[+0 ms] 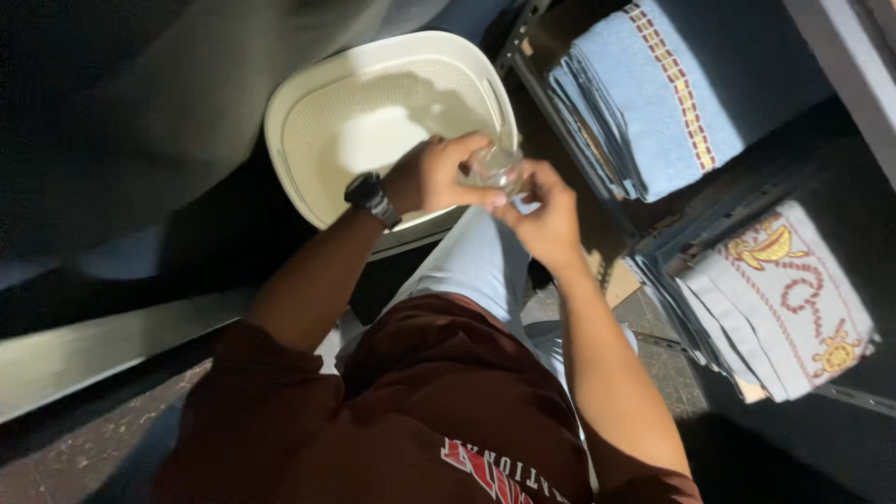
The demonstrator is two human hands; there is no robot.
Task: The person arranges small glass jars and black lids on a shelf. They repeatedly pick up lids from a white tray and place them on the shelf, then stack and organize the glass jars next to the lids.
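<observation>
My left hand (434, 175) and my right hand (544, 217) meet in front of me, both closed around a small clear object (495, 168) that looks like glass or crumpled plastic; it is blurred and I cannot tell which. A black watch (371, 199) sits on my left wrist. The hands hover over the near rim of a white perforated plastic basket (308, 140), which has nothing visible inside.
Metal shelving (551, 103) at the right holds a stack of folded light-blue towels (644, 103) with a patterned band, and lower down a stack of grey towels (775, 299) with red and gold embroidery. My legs in light jeans (471, 266) and a maroon shirt (420, 411) fill the foreground.
</observation>
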